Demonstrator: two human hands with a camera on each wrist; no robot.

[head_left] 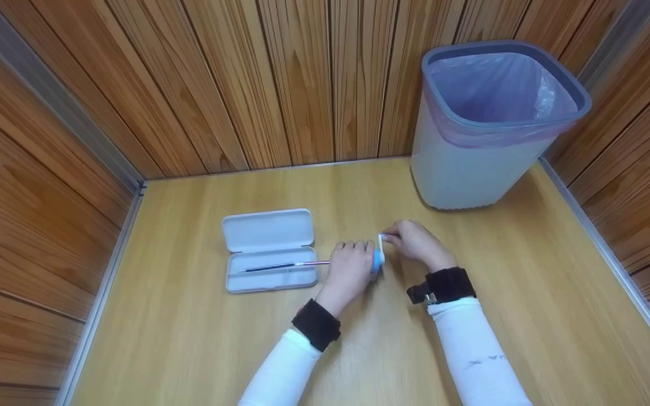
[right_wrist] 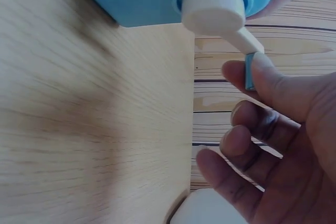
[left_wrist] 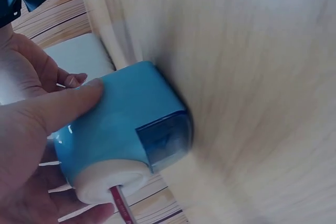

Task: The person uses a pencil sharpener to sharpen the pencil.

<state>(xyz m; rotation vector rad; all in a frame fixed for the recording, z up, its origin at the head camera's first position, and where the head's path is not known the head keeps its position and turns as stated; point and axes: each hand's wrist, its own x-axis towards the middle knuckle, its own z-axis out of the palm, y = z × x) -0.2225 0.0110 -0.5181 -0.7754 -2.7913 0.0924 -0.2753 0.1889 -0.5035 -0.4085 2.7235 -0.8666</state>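
My left hand (head_left: 351, 265) grips a blue crank pencil sharpener (left_wrist: 123, 114) on the table, thumb on one side and fingers round the other. A reddish pencil (left_wrist: 122, 205) sticks out of the sharpener's white front ring; in the head view its dark length reaches left over the pencil case. On the sharpener's other end is a white crank arm (right_wrist: 242, 40). My right hand (head_left: 415, 242) pinches the crank's small blue knob (right_wrist: 250, 71) between thumb and forefinger, its other fingers loosely curled. A translucent dark shavings drawer (left_wrist: 165, 140) shows in the left wrist view.
An open grey pencil case (head_left: 268, 225) lies left of my hands, its lid tipped back. At the back right stands a waste bin (head_left: 471, 175) with a pinkish liner. Wood-panelled walls (head_left: 302, 84) border the table (head_left: 189, 338) at the back and sides.
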